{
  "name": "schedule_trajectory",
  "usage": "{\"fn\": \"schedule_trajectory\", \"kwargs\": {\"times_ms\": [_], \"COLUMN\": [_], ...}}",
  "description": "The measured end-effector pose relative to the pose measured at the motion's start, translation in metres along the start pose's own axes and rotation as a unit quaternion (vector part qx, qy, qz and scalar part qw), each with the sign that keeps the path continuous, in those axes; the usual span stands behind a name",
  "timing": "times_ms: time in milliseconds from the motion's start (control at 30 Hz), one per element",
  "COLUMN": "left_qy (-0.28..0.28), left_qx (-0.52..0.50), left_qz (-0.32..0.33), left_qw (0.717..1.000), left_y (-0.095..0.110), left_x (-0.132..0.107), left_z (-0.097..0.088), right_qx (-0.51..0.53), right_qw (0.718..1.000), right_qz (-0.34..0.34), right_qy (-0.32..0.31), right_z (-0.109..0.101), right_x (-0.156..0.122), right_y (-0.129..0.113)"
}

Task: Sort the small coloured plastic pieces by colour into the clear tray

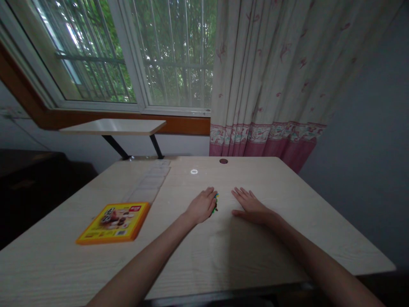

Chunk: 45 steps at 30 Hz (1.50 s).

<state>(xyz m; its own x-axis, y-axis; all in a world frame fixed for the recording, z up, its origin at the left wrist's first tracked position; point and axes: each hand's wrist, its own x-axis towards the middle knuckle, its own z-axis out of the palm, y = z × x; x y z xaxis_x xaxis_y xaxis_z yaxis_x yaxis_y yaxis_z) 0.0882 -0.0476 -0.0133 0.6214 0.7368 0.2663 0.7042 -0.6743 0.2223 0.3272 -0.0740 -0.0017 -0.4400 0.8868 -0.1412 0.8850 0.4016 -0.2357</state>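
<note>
My left hand (pixel 202 207) rests palm down near the middle of the table, its fingers close together and bent over some small colourful pieces (pixel 215 204). Bits of green, blue, yellow and a dark colour stick out along the right side of that hand; the remainder is hidden beneath it, so their kind cannot be made out. To the right, my right hand (pixel 249 207) lies flat on the tabletop with fingers stretched out and thumb apart, holding nothing. A strip of bare table separates the two hands.
A flat yellow-orange box (pixel 111 226) with a printed lid lies at the left. Behind it runs a clear plastic strip (pixel 150 181). A raised shelf (pixel 118 125) on black legs, a cable hole (pixel 223 161) and a curtain (pixel 255 85) are along the far edge.
</note>
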Motion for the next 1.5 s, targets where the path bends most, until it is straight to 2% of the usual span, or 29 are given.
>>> {"fn": "schedule_trajectory", "kwargs": {"times_ms": [200, 300, 433, 567, 633, 733, 867, 1000, 1267, 1400, 1500], "left_qy": [-0.005, 0.0, 0.022, 0.052, 0.045, 0.011, -0.028, -0.038, -0.036, -0.028, -0.014], "left_qx": [-0.012, -0.038, -0.088, -0.091, -0.075, -0.048, -0.039, -0.043, -0.065, -0.056, -0.058], "left_qz": [0.012, 0.005, -0.018, -0.066, -0.079, -0.063, -0.038, -0.031, -0.013, 0.0, 0.003], "left_qw": [1.0, 0.999, 0.996, 0.992, 0.993, 0.997, 0.998, 0.998, 0.997, 0.998, 0.998], "left_y": [0.03, 0.038, 0.035, 0.017, 0.008, 0.0, 0.008, 0.021, 0.037, 0.043, 0.046], "left_x": [-0.005, -0.007, -0.008, -0.008, -0.009, -0.01, -0.011, -0.012, -0.015, -0.017, -0.019], "left_z": [0.002, 0.003, 0.0, -0.007, -0.008, -0.006, -0.001, 0.0, 0.001, 0.005, 0.008], "right_qx": [0.005, 0.01, 0.012, 0.006, 0.001, -0.001, 0.017, 0.073, 0.154, 0.132, 0.1], "right_qw": [1.0, 0.999, 0.995, 0.989, 0.987, 0.981, 0.97, 0.961, 0.959, 0.965, 0.968], "right_qz": [-0.006, -0.02, -0.063, -0.1, -0.115, -0.146, -0.195, -0.218, -0.197, -0.153, -0.147], "right_qy": [0.012, 0.025, 0.071, 0.106, 0.115, 0.13, 0.147, 0.154, 0.131, 0.166, 0.178], "right_z": [0.0, 0.001, 0.0, 0.003, 0.005, 0.007, 0.007, 0.008, 0.002, 0.0, 0.0], "right_x": [-0.002, -0.001, 0.006, 0.019, 0.022, 0.019, 0.009, 0.001, -0.005, -0.003, -0.002], "right_y": [0.0, 0.0, -0.005, -0.011, -0.012, -0.016, -0.024, -0.024, -0.014, -0.01, -0.008]}}
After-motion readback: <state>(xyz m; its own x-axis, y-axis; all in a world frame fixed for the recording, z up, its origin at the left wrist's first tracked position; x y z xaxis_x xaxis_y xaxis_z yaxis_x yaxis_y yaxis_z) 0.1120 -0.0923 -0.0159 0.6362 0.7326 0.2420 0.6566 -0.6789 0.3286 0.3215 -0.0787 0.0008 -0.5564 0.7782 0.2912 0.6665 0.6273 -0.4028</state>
